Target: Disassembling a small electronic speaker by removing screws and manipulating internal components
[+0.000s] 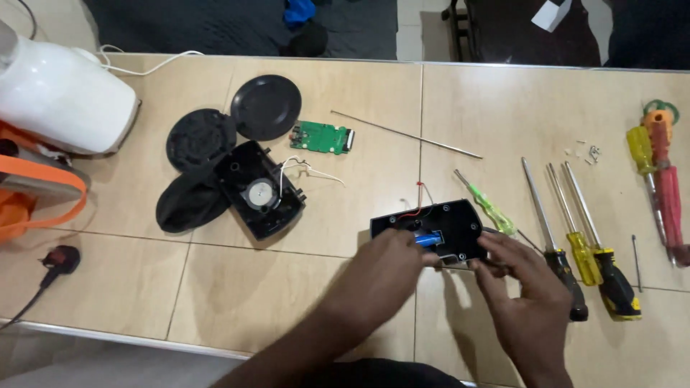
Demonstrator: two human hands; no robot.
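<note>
While both hands (460, 269) grip it, the black casing (430, 228) sits between them.

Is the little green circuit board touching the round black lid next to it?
Apart. The head view shows a strip of bare table between the green circuit board and the round black lid.

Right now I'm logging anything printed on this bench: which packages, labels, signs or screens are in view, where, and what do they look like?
No packages, signs or screens show.
Blue cylindrical cell: in the black housing between the left hand and right hand; its blue wrap is the nearest thing to a label.
Green circuit board: flat on the table, rectangular.
White paper scrap: beyond the table, folded.
</note>
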